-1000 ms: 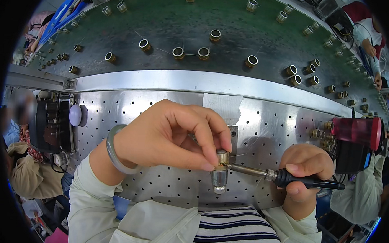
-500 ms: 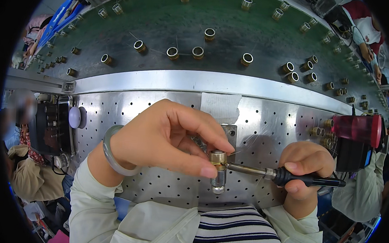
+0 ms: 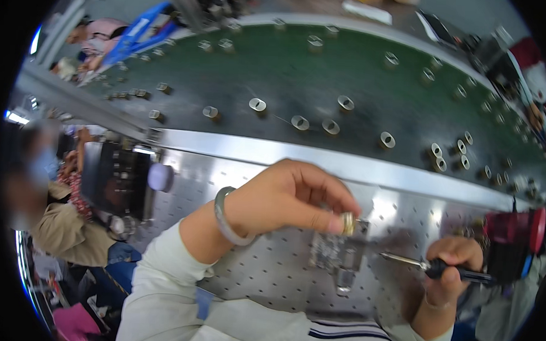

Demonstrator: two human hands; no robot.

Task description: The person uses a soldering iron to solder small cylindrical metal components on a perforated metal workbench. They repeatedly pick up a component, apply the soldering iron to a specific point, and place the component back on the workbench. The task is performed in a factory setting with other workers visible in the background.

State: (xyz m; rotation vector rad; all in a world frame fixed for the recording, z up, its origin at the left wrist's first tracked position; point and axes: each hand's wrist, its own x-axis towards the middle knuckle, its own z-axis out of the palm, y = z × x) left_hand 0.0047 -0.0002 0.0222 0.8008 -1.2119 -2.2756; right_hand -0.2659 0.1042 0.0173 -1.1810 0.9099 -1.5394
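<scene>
Between the thumb and fingers of my left hand (image 3: 284,198) is a small brass-coloured metal ring (image 3: 348,224), held just above a metal fixture (image 3: 335,249). The fixture's short post (image 3: 344,280) stands bare below the ring, blurred by motion. My right hand (image 3: 455,259) is closed round the black handle of a soldering iron (image 3: 410,260). Its thin metal tip points left toward the fixture, with a gap between them. All of this is over a perforated metal worktop (image 3: 262,273).
Beyond a metal rail (image 3: 273,155), a green conveyor belt (image 3: 240,77) carries many scattered metal rings (image 3: 387,139). A red and black box (image 3: 514,233) stands at the right. A lilac knob (image 3: 160,177) and dark equipment (image 3: 114,179) are at the left, beside another person.
The ring has come off the post and is in my left hand. The soldering iron's tip has drawn away from it to the right. The whole view has shifted and tilted.
</scene>
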